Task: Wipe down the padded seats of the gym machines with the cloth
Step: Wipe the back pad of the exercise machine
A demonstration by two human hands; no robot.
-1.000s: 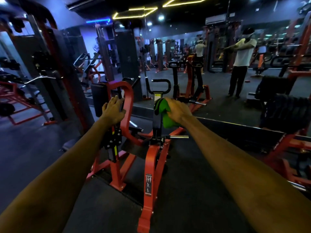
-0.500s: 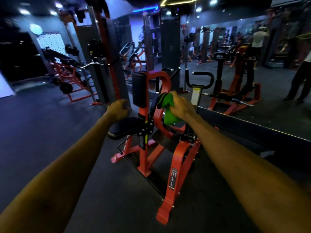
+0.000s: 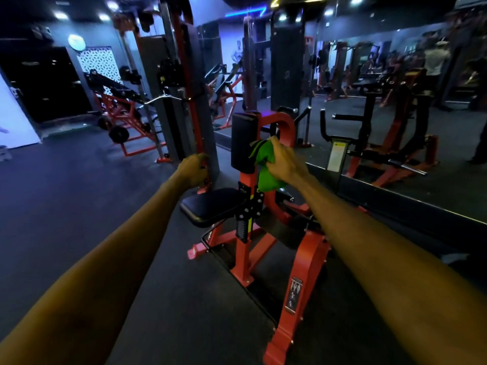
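A red machine stands in front of me with a black padded seat [image 3: 213,206] and an upright black back pad [image 3: 243,142]. My right hand [image 3: 286,164] grips a bunched green cloth [image 3: 266,167] just right of the back pad, against the red curved frame [image 3: 287,127]. My left hand [image 3: 193,168] is held out above the seat's far left edge with its fingers curled and nothing in it. Neither hand touches the seat.
A tall grey and red cable tower [image 3: 184,88] rises behind the seat. A wall mirror [image 3: 395,101] runs along the right, with a person reflected in it. Another red plate machine [image 3: 123,109] stands at the back left. Dark rubber floor [image 3: 79,206] spreads to the left.
The view has swung round the machine, so the seat and back pad now show. My left hand came off the red frame, and my right hand carried the cloth over beside the back pad.
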